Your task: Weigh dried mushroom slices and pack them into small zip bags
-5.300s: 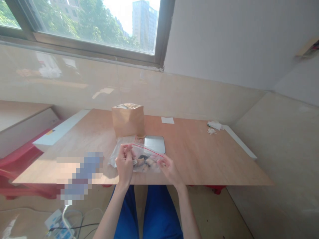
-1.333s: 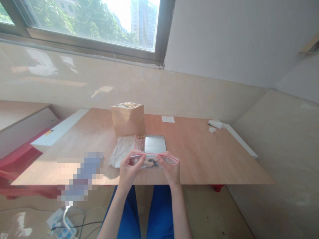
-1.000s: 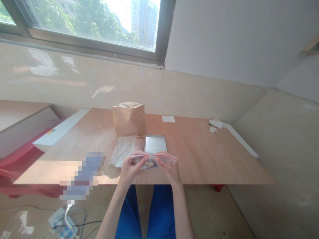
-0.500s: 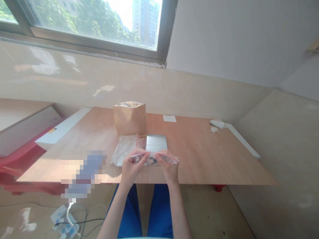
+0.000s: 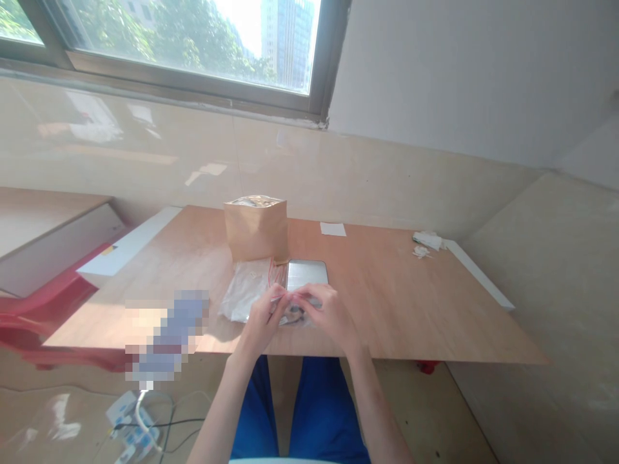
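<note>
A clear zip-lock bag [image 5: 293, 318] with small dark items inside hangs at the near side of the table, its top edge between my fingers. My left hand [image 5: 265, 316] pinches that edge from the left. Close against it, my right hand [image 5: 325, 314] pinches the same edge from the right, and the fingertips almost meet. Just beyond my hands lies a digital scale [image 5: 307, 273] with a bare silver top. A stack of clear plastic bags with red zip strips [image 5: 245, 290] rests left of the scale. Behind the stack stands an open brown paper pouch [image 5: 256, 229].
A blurred-out upright object [image 5: 169, 338] is at the table's front left, with a white cable and a power strip [image 5: 133, 425] below. A white paper [image 5: 333, 229] lies at the back of the wooden table [image 5: 411, 303]. Crumpled scraps [image 5: 428, 240] lie back right. A red chair [image 5: 62, 322] stands left.
My hands have drawn closer together along the bag's top edge, the right one moving in and turning over more. The view has shifted slightly.
</note>
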`<state>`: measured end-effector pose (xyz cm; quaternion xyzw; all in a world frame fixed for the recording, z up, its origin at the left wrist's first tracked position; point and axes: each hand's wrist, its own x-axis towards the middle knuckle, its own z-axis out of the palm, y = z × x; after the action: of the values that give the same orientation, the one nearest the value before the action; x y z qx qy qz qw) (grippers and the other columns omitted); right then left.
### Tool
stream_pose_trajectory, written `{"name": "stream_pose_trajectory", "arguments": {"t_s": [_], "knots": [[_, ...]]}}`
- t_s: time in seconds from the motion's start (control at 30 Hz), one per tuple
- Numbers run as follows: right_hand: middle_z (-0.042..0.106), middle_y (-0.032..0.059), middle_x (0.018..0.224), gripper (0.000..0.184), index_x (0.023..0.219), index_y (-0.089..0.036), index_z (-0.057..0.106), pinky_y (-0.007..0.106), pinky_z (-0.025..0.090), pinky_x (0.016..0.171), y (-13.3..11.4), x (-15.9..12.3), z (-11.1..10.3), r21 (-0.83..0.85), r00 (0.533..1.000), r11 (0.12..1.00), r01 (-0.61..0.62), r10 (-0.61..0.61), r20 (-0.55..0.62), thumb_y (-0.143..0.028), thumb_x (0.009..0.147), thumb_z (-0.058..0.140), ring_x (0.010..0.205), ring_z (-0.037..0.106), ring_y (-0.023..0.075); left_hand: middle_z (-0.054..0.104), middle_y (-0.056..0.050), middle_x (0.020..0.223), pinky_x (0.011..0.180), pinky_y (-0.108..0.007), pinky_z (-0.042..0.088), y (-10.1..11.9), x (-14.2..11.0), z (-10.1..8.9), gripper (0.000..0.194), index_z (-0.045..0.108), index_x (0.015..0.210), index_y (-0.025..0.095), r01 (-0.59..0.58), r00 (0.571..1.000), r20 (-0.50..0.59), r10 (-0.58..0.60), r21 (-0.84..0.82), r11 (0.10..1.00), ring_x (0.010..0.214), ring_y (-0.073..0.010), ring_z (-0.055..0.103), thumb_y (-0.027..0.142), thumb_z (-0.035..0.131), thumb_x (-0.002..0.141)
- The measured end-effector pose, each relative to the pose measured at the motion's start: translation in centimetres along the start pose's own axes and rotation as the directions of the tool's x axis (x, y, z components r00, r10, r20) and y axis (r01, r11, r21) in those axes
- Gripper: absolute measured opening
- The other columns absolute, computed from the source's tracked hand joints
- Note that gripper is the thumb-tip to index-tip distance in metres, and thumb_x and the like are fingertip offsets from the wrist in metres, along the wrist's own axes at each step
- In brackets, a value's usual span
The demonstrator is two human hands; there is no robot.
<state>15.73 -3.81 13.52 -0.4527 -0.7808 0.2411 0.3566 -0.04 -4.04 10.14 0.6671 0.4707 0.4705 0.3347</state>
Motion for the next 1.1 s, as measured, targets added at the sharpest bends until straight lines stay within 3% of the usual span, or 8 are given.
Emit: {"name": "stream_pose_trajectory", "arguments": {"t_s": [0.2, 0.37, 0.53, 0.63, 0.8, 0.97, 1.1], "knots": [[0.068, -0.0021, 0.072, 0.017, 0.071, -0.023, 0.063, 0.026, 0.040, 0.070, 0.7, 0.7, 0.7, -0.031, 0.999, 0.999, 0.036, -0.037, -0.007, -0.023, 0.086, 0.053, 0.070, 0.059, 0.0149, 0.054, 0.002, 0.064, 0.058, -0.021, 0.038, -0.1, -0.1, -0.2, 0.027, 0.052, 0.072, 0.019, 0.005, 1.000, 0.016, -0.005, 0.028, 1.000, 0.060, -0.0111, 0.050, 0.038, 0.041, 0.087], [0.064, -0.0022, 0.061, 0.025, 0.064, -0.021, 0.060, 0.026, 0.036, 0.068, 1.2, 0.9, 1.3, -0.118, 0.990, 0.990, 0.080, -0.093, -0.107, -0.008, 0.081, 0.047, 0.059, 0.055, 0.0134, 0.063, -0.001, 0.075, 0.064, -0.022, 0.041, -0.3, -0.1, -0.4, 0.023, 0.059, 0.082, 0.020, -0.031, 1.000, -0.002, 0.031, 0.018, 0.999, 0.068, -0.0124, 0.055, 0.037, 0.045, 0.086], [0.063, -0.0017, 0.064, 0.017, 0.072, -0.022, 0.058, 0.025, 0.036, 0.065, 0.7, 0.9, 1.3, -0.151, 0.997, 0.986, 0.070, -0.075, -0.029, -0.021, 0.086, 0.048, 0.059, 0.053, 0.0134, 0.062, 0.001, 0.066, 0.059, -0.021, 0.041, -1.0, -0.5, -0.4, 0.022, 0.060, 0.082, 0.020, 0.008, 0.987, -0.159, -0.009, -0.006, 1.000, 0.061, -0.0118, 0.055, 0.038, 0.048, 0.084], [0.062, -0.0004, 0.068, 0.018, 0.077, -0.022, 0.058, 0.024, 0.035, 0.063, 0.7, 1.1, 1.7, -0.166, 0.993, 0.979, 0.116, -0.114, 0.019, -0.022, 0.088, 0.044, 0.064, 0.054, 0.0144, 0.063, 0.001, 0.064, 0.057, -0.021, 0.041, -1.1, -0.5, -0.3, 0.023, 0.061, 0.077, 0.020, 0.014, 0.986, -0.167, -0.016, -0.009, 1.000, 0.059, -0.0119, 0.055, 0.039, 0.049, 0.084], [0.058, -0.0017, 0.056, 0.029, 0.068, -0.021, 0.057, 0.025, 0.033, 0.064, 1.6, 1.5, 2.6, -0.243, 0.984, 0.957, 0.158, -0.174, -0.044, -0.008, 0.084, 0.037, 0.054, 0.049, 0.0126, 0.063, 0.001, 0.064, 0.060, -0.021, 0.043, -0.4, -0.3, -0.3, 0.024, 0.062, 0.074, 0.020, 0.029, 0.989, -0.143, -0.030, -0.010, 1.000, 0.061, -0.0128, 0.057, 0.039, 0.050, 0.083], [0.060, -0.0016, 0.060, 0.025, 0.069, -0.022, 0.062, 0.023, 0.034, 0.063, 1.7, 1.4, 1.9, -0.216, 0.994, 0.971, 0.104, -0.109, -0.013, -0.030, 0.089, 0.049, 0.059, 0.052, 0.0129, 0.062, 0.002, 0.063, 0.060, -0.022, 0.043, -1.1, -0.8, -0.5, 0.023, 0.062, 0.079, 0.020, 0.121, 0.953, -0.269, -0.137, -0.078, 0.990, 0.062, -0.0132, 0.057, 0.041, 0.052, 0.081], [0.058, -0.0003, 0.057, 0.032, 0.066, -0.022, 0.062, 0.024, 0.034, 0.062, 1.7, 1.4, 1.7, -0.270, 0.987, 0.952, 0.144, -0.159, -0.035, -0.029, 0.092, 0.044, 0.057, 0.049, 0.0129, 0.063, 0.001, 0.066, 0.061, -0.022, 0.044, -1.4, -1.0, -0.6, 0.028, 0.063, 0.078, 0.019, 0.159, 0.934, -0.296, -0.199, -0.155, 0.975, 0.064, -0.0141, 0.058, 0.045, 0.053, 0.080]]}}
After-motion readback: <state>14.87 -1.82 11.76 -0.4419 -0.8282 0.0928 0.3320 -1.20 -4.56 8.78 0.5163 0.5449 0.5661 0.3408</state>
